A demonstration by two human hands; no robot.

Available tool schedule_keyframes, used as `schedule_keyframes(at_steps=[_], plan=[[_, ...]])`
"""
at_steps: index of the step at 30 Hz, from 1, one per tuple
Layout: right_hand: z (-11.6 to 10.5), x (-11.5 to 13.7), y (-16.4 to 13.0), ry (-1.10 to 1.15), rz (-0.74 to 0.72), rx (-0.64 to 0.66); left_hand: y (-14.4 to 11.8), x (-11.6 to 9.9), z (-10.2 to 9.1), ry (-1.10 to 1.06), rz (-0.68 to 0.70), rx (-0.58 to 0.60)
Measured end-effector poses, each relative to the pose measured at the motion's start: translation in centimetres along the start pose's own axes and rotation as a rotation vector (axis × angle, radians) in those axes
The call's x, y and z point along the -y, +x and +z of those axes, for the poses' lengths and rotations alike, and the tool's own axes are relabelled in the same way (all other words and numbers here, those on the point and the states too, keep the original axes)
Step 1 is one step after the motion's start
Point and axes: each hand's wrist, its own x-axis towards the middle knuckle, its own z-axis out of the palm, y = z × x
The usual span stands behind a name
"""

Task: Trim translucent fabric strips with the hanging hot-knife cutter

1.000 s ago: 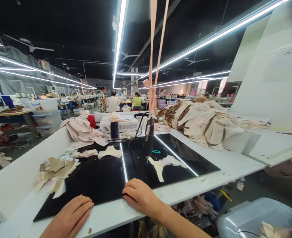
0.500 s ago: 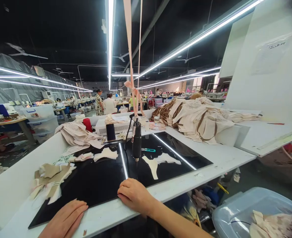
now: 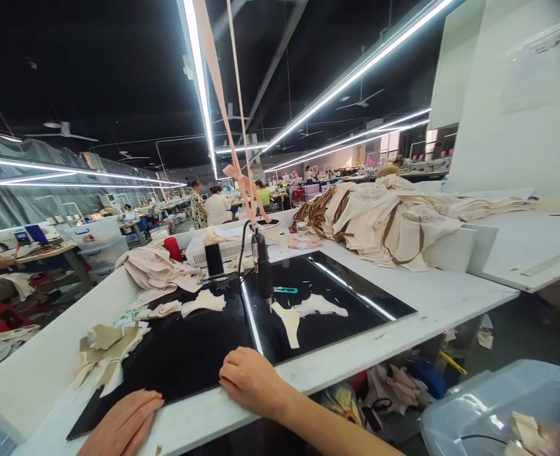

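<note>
Both hands rest at the near edge of the worktop (image 3: pixel 432 297), on the near border of the black glossy panel (image 3: pixel 199 354) set into it. The left hand (image 3: pixel 123 424) lies flat, palm down, fingers extended and together, holding nothing. The right hand (image 3: pixel 254 383) is loosely curled, knuckles up, fingertips on the panel border; no object is seen in its grip.

Nearest workpiece: a cream fabric cut piece (image 3: pixel 292 322) lying flat on the panel, beyond the right hand and slightly to its right. Its long axis runs roughly away from the person. The right hand is the nearer of the two. A second pale piece (image 3: pixel 320 306) lies just beside it, farther out.

A black handheld tool (image 3: pixel 265 275) hangs tip down over the panel centre, suspended by pink fabric straps (image 3: pixel 223 101) from overhead, with its cable looping behind. A teal clipper (image 3: pixel 286 290) lies just beside the tool tip.

Toward the left edge of the panel sits a heap of tan and white fabric scraps (image 3: pixel 106 351); more cream pieces (image 3: pixel 204 303) lie at the far left of the panel. A large stack of beige garments (image 3: pixel 384 218) occupies the far right of the worktop.

Containers: a translucent plastic bin (image 3: pixel 503 411) stands below the worktop at the right, holding fabric offcuts
</note>
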Motion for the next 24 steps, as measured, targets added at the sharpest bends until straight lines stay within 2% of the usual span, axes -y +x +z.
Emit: schedule_keyframes(at_steps=[3, 7, 13, 24], plan=[[-0.3, 0.3, -0.4, 0.065, 0.019, -0.020, 1.0, -1.9, -1.1, -0.011, -0.095, -0.024], [-0.6, 0.2, -1.0, 0.160, 0.028, -0.037, 2.4, -3.2, -2.2, 0.013, -0.068, -0.018], [-0.9, 0.1, -1.5, 0.238, 0.044, -0.008, 3.6, -4.4, -3.3, 0.040, -0.041, -0.003], [-1.3, -0.2, -1.6, 0.217, 0.041, 0.042, 4.3, -4.9, -3.2, 0.014, 0.010, 0.006]])
